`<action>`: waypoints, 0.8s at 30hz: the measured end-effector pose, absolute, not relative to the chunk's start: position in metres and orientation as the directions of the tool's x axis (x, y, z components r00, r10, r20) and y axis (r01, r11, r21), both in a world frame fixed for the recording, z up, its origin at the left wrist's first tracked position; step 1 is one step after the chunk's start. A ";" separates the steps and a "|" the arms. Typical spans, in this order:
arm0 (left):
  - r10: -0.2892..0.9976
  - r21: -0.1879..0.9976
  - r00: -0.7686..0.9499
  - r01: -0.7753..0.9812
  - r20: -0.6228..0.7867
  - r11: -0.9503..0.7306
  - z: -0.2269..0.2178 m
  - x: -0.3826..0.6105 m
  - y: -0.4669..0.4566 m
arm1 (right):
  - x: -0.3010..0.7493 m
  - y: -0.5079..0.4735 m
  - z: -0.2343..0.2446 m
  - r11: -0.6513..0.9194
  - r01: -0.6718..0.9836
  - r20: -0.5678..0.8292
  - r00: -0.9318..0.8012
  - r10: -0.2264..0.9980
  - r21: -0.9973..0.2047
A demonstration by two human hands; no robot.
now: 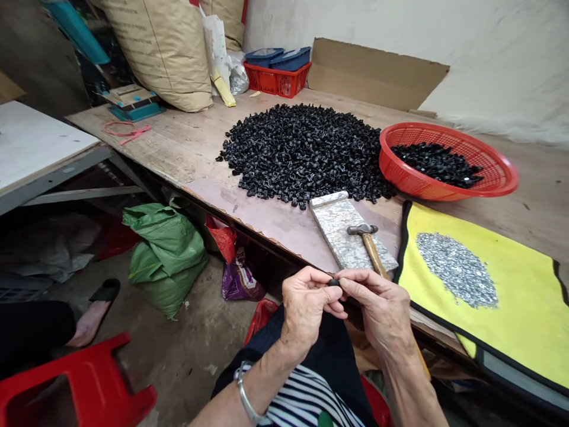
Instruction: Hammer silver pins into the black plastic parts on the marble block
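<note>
My left hand [306, 305] and my right hand [377, 305] meet above my lap at the table's front edge, fingertips pinched together. Between them is a small black plastic part [334, 283], mostly covered by the fingers. Just beyond, a hammer [368, 240] with a wooden handle lies on a worn, pale slab [340, 222]. Behind the slab spreads a large heap of black plastic parts [306, 154]. Small shiny metal pieces [457, 270] lie piled on a yellow cloth [528, 296] to the right.
A red basket [502, 172] holding more black parts stands right of the heap. At the back are a large paper sack [164, 53] and a red crate [278, 83] with blue trays. On the floor at left are a green sack [166, 255] and a red stool [84, 379]; a person's foot [91, 320] shows there.
</note>
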State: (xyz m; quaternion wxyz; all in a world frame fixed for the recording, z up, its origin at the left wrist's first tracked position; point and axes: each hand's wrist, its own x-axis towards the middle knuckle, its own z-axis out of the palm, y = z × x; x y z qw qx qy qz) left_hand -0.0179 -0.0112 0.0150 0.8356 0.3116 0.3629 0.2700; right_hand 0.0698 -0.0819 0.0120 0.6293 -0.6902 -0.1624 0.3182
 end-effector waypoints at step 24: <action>0.608 0.675 0.682 -0.224 -0.407 0.703 0.012 -0.020 -0.011 | 0.069 -0.080 0.027 -0.106 -0.443 -0.412 0.685 0.601 -0.890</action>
